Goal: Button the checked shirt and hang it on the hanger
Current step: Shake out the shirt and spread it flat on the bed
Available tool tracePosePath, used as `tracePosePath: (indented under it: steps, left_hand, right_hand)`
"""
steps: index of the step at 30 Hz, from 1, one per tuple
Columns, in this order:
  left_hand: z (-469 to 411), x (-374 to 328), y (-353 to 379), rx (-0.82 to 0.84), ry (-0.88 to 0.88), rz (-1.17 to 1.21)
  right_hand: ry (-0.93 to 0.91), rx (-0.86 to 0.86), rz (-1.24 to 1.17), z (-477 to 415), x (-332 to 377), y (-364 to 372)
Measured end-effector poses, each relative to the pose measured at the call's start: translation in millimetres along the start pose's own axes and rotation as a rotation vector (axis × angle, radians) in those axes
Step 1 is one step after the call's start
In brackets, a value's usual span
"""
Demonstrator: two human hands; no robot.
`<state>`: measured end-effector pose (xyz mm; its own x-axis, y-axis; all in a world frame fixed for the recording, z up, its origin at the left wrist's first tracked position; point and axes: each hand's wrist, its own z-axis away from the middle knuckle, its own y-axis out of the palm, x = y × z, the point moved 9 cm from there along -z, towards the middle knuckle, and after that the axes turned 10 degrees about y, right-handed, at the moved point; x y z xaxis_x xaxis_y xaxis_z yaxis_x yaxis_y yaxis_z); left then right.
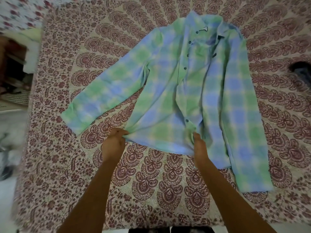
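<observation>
A green and blue checked shirt [176,91] lies spread front-up on the bed, collar at the far side, sleeves out to the left and down the right. Dark buttons run down its front placket, which gapes open in the middle. My left hand [114,142] pinches the hem at the shirt's lower left corner. My right hand [199,145] grips the hem near the bottom of the button placket. No hanger is in view.
The bed is covered by a maroon and cream patterned sheet [84,165]. A dark object [300,68] lies at the right edge. A floral pillow [20,12] sits at the far left corner. Shelves and floor lie beyond the bed's left edge.
</observation>
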<state>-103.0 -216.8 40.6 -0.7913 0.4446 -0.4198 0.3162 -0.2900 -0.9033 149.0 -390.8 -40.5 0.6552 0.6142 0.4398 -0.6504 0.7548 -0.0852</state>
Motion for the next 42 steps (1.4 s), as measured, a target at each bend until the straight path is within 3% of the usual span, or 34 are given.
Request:
tracePosePath:
  steps: [2,4,7,11,14,18,22,26,28,30,33,37,42]
  left_hand:
    - [0,-1,-2,-0.003,0.040,-0.020]
    - [2,-4,-4,0.006,0.082,-0.056]
    - [3,-2,10,0.139,0.053,-0.126]
    - [5,7,33,0.351,-0.110,-0.238]
    - [8,17,40,0.359,-0.205,-0.207]
    - [10,25,47,0.324,-0.256,-0.076]
    - [12,22,47,0.323,-0.233,-0.054]
    - [15,28,41,0.290,-0.249,-0.065]
    - [14,29,44,0.282,-0.302,-0.053]
    - [14,33,52,0.319,-0.374,-0.050]
    - [18,38,68,0.384,-0.407,-0.037]
    - [20,39,68,0.262,-0.429,0.001]
    - [13,44,75,0.145,-0.533,0.144]
  right_hand:
    - [-0.040,0.136,0.016,11,12,12]
    - [-0.106,0.186,-0.123,17,22,9]
    - [-0.142,0.037,-0.194,10,15,-10]
    - [-0.114,-0.165,0.253,-4,-23,-23]
    - [-0.055,-0.241,0.526,-8,-37,-31]
    - [-0.190,-0.253,0.601,5,-18,-23]
    - [-0.232,-0.264,0.821,-4,-10,-16]
    - [-0.329,-0.222,0.431,-10,8,-21]
    - [-0.351,-0.242,0.392,-13,12,-22]
    - [-0.318,-0.242,0.488,-21,7,-19]
    - [-0.226,-0.204,0.888,-25,-11,-13]
    - [-0.468,-0.301,1.239,-17,-15,-10]
    - [-0.693,-0.399,1.407,-7,-13,-5]
